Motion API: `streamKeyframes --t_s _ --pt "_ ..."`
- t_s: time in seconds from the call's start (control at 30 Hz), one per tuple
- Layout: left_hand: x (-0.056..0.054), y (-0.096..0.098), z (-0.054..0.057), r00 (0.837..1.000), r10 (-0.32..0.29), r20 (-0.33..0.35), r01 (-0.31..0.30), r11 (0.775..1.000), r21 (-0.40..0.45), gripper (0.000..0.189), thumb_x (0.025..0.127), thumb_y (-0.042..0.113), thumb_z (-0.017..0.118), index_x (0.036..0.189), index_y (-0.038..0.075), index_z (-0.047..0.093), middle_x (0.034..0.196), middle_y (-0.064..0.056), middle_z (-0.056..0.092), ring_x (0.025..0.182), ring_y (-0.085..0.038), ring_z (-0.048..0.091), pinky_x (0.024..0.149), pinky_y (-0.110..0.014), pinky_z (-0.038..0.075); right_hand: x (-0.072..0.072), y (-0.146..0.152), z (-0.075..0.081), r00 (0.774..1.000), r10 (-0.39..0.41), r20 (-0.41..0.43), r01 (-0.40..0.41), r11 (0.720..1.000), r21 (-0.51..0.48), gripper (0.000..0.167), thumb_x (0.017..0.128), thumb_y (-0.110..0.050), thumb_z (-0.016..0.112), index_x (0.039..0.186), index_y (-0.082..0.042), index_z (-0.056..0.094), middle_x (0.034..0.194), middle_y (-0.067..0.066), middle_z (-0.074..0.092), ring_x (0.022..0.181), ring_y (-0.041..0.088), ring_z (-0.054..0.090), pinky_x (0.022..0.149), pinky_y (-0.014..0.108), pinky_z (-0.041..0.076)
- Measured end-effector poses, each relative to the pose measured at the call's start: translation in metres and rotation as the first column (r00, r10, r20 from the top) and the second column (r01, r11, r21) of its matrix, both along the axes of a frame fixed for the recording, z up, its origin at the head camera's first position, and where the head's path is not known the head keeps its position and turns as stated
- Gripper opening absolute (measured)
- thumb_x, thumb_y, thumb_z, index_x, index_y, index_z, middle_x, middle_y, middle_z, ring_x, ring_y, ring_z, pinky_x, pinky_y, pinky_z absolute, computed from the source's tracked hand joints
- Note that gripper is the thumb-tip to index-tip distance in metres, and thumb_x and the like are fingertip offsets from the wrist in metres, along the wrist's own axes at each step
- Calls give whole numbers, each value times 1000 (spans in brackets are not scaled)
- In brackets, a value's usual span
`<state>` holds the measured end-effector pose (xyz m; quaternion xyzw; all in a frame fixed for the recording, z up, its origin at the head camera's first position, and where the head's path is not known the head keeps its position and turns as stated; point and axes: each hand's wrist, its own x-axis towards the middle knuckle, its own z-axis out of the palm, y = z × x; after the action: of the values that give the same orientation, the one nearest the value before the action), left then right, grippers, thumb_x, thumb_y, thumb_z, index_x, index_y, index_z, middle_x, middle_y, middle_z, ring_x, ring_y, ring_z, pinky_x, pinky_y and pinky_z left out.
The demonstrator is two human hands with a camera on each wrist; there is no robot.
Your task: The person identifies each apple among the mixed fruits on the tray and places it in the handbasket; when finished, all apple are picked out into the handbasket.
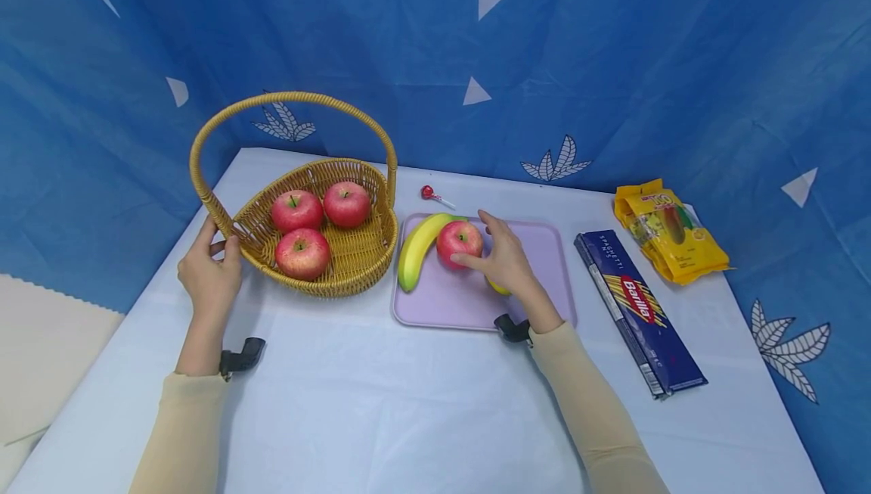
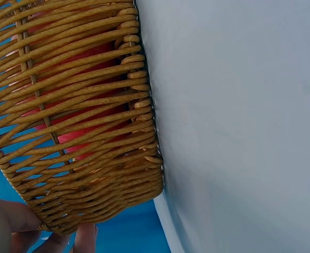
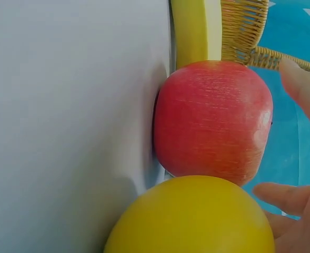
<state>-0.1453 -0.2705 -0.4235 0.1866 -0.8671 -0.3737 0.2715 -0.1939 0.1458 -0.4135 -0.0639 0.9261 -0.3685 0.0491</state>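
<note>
A wicker basket (image 1: 361, 271) with a tall arched handle stands at the left, holding three red apples (image 1: 297, 211). At its left end, by the handle's foot, my left hand (image 1: 212, 271) grips the rim; in the left wrist view its fingers (image 2: 85, 238) bend at the wicker edge. My right hand (image 1: 506, 256) reaches over the lilac tray (image 1: 442, 309), thumb and fingers spread around another red apple (image 3: 212, 118). A banana (image 1: 418, 252) lies left of that apple. Partly hidden under the right hand is a smooth, rounded yellow fruit (image 3: 191, 221).
Behind the tray lies a red lollipop (image 1: 429, 192). To the right are a blue Barilla spaghetti box (image 1: 640, 312) and a yellow snack bag (image 1: 672, 233). A blue curtain (image 1: 422, 48) hangs along the back of the white-covered table (image 1: 381, 403).
</note>
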Motion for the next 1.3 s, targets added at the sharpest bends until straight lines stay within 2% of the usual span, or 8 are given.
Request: streamKeyframes --t_s 0.13,0.27,0.33,0.47,0.57,0.7,0.97,1.3 --pt "0 0 0 1000 1 -5 -1 1000 -16 39 98 15 53 137 19 57 138 -9 59 109 -36 67 84 -43 51 0 0 -1 1000 23 -2 -23 1000 21 95 77 -44 80 153 -12 31 149 14 43 132 33 46 98 54 48" --pt "0 -1 0 1000 3 -8 -3 1000 -26 39 98 16 54 137 20 58 137 -8 61 108 -35 68 74 -23 44 0 -1 -2 999 37 -6 -36 998 47 95 76 -46 80 152 -13 33 149 12 44 130 33 48 99 56 46" --pt "0 -1 0 1000 6 -3 -6 1000 -31 38 98 16 54 137 20 57 137 -8 61 108 -35 68 74 -21 44 0 -2 -3 999 40 -3 -40 997 60 95 76 -47 80 152 -13 33 150 12 43 132 33 47 100 56 45" --pt "1 0 1 1000 -1 -3 1 1000 -13 38 99 15 53 137 18 57 137 -10 60 109 -38 66 86 -40 51 0 -2 -4 999 46 5 -46 996 77 94 76 -48 79 152 -14 34 151 11 43 134 32 45 101 56 45" --pt "1 1 2 1000 -18 -20 18 1000 16 39 98 13 54 136 17 57 138 -13 59 110 -42 65 98 -55 44 1 -3 -5 999 51 6 -52 995 83 93 76 -48 79 151 -15 35 149 11 45 134 32 45 100 55 46" --pt "1 0 1 999 -28 -33 28 999 28 38 98 12 54 136 15 57 138 -14 58 110 -45 64 104 -56 36 1 -4 -6 998 55 -4 -54 994 98 90 77 -44 79 150 -15 36 147 11 47 132 32 46 99 55 46" --pt "1 0 0 1000 -14 -16 14 1000 1 38 99 13 52 137 15 56 139 -13 58 111 -41 65 93 -56 47 1 -5 -7 996 68 -63 -61 993 106 85 78 -37 80 147 -9 40 144 13 51 129 33 50 100 53 46" --pt "0 -1 -1 999 -22 -28 22 1000 7 38 99 13 53 137 15 56 139 -15 58 110 -43 64 99 -57 43 1 -5 -6 994 34 -105 -29 998 47 80 78 -35 81 143 -6 45 137 13 56 123 32 54 95 48 51"
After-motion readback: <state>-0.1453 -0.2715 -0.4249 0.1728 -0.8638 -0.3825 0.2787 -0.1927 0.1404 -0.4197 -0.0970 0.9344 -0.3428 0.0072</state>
